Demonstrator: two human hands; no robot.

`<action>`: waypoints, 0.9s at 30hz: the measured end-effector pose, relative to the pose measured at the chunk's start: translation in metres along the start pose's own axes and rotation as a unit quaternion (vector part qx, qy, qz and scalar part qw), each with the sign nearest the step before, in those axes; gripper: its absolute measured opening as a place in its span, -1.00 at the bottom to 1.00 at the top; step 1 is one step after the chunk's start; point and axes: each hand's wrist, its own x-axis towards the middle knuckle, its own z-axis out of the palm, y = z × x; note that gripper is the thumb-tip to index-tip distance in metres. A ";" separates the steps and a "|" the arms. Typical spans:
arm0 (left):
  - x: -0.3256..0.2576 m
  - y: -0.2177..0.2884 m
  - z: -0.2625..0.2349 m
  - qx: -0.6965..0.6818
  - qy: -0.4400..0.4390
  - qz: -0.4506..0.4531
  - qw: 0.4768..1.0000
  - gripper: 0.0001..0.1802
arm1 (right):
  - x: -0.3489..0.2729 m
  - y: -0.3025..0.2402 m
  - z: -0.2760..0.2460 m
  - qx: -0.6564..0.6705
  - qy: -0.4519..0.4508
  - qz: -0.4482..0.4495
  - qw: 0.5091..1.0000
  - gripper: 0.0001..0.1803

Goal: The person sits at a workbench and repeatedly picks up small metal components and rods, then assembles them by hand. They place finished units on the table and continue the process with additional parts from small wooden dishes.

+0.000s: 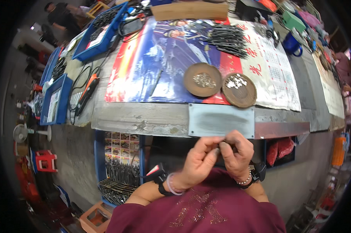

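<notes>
I see my left hand (199, 159) and right hand (235, 153) meeting just below the grey metal plate (221, 120), fingertips pinched together on a small dark metal piece (223, 145). It lies between them, nearer my right fingers; its long axis I cannot tell.

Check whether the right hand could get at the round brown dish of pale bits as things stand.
Probably yes. The right hand is pinching a small dark part with the left hand, but the brown dish lies open just past the grey plate, with nothing between.
</notes>
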 end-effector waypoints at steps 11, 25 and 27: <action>-0.018 -0.010 -0.009 0.005 -0.014 0.087 0.996 -0.65 | -0.002 0.000 0.025 0.015 0.031 -0.050 0.998 -0.75; -0.020 -0.006 -0.012 0.102 0.025 0.103 0.989 -0.67 | -0.011 -0.014 0.021 0.061 0.008 0.084 0.995 -0.86; -0.019 -0.008 -0.011 0.068 0.027 0.112 0.991 -0.66 | -0.011 -0.016 0.017 0.097 0.011 0.064 0.993 -0.93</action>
